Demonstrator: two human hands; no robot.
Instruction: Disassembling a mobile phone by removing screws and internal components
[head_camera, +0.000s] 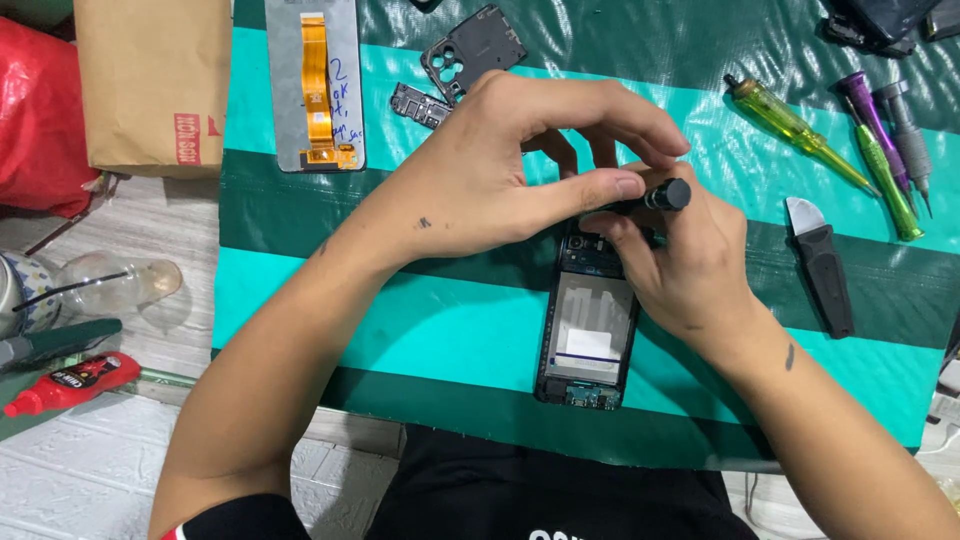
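Note:
An opened phone body (588, 330) lies on a teal and dark green striped mat (450, 320), its back cover off and its white inner frame and circuit boards showing. My right hand (685, 265) grips a black-handled screwdriver (655, 197) over the phone's top end. My left hand (500, 170) reaches across from the left, with thumb and fingertips pinching the screwdriver's cap. The tool's tip is hidden behind my fingers.
A phone screen panel with an orange flex cable (316, 85) and two black plastic cover pieces (470, 50) lie at the back. Several screwdrivers (800, 130) and a black pry tool (822, 265) rest on the right. A cardboard box (150, 80), glass bottle (120, 285) and red glue tube (70, 382) sit left.

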